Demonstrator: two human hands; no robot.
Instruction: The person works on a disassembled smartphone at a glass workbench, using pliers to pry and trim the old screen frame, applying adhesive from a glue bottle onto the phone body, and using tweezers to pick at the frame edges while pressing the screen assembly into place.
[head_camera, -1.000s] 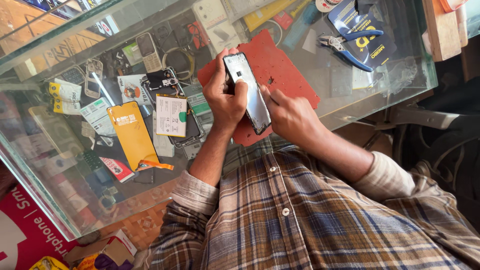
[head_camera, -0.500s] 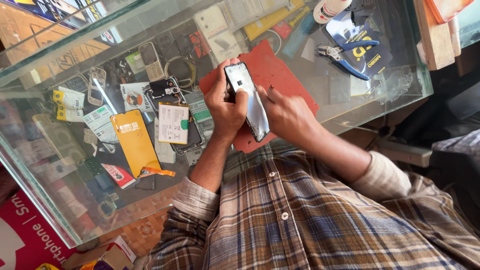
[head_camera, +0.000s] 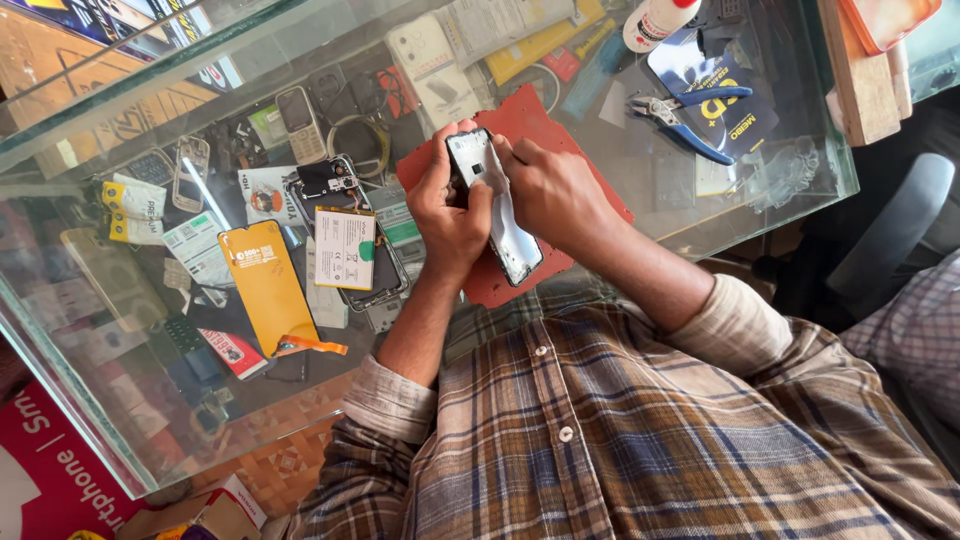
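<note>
A smartphone back panel (head_camera: 497, 205), silvery with dark inner parts, is held over a red work mat (head_camera: 560, 135) on the glass counter. My left hand (head_camera: 448, 210) grips its left edge, thumb lying across it. My right hand (head_camera: 553, 190) rests on its right side, fingertips pressing at the upper part; whether a small tool is pinched there I cannot tell. An opened phone frame (head_camera: 350, 245) with a white battery lies on the glass just left of my left hand.
Blue-handled pliers (head_camera: 685, 115) lie right of the mat on a dark card. A white bottle (head_camera: 655, 20) stands at the back. An orange phone package (head_camera: 265, 280), old handsets and parts fill the glass case (head_camera: 90, 400). A wooden block (head_camera: 860, 70) sits far right.
Both hands and the phone panel stay together over the mat; the right hand's fingers have shifted up toward the panel's top end. The view has shifted slightly.
</note>
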